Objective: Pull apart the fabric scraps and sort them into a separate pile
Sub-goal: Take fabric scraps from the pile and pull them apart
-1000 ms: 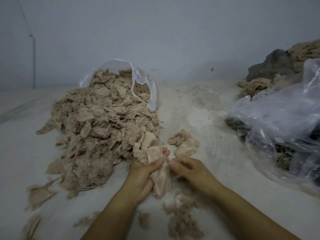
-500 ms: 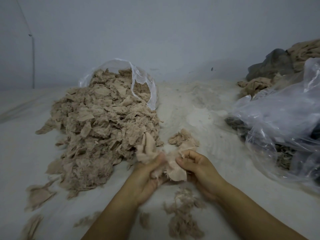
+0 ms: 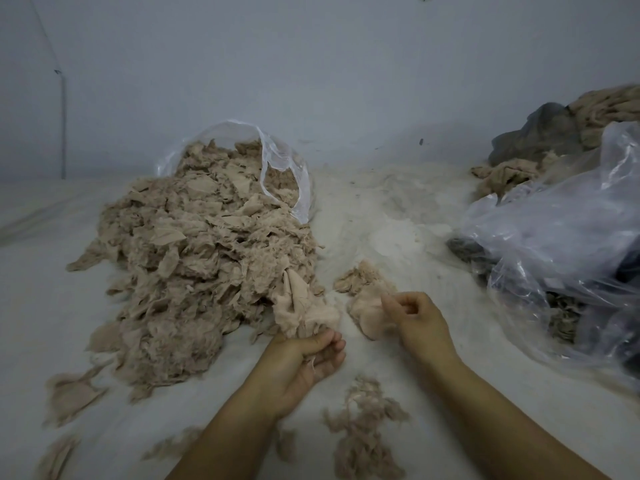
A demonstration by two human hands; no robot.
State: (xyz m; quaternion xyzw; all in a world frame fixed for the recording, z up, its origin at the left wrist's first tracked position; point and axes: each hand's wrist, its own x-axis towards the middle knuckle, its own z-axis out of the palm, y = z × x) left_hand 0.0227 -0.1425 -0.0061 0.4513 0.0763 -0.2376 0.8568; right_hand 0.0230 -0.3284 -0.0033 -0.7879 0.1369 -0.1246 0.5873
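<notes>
A big heap of beige fabric scraps [image 3: 194, 258] spills from a clear plastic bag [image 3: 284, 168] at the left. My left hand [image 3: 304, 358] grips a bunch of scraps [image 3: 301, 306] that stands up from its fist beside the heap. My right hand [image 3: 419, 320] pinches a separate beige scrap [image 3: 369, 313], held just right of the bunch and apart from it. Behind that scrap lies a small pile of scraps [image 3: 356, 278]. Frayed threads [image 3: 363, 424] lie on the white surface between my forearms.
A large clear plastic bag [image 3: 561, 244] with dark and beige cloth fills the right side. More cloth [image 3: 568, 133] is piled behind it against the grey wall. Loose scraps [image 3: 69, 396] lie at the lower left. A thin pipe [image 3: 63, 126] runs down the wall.
The scraps held together between both hands have come apart. My right hand has moved right with one piece, and my left keeps the rest.
</notes>
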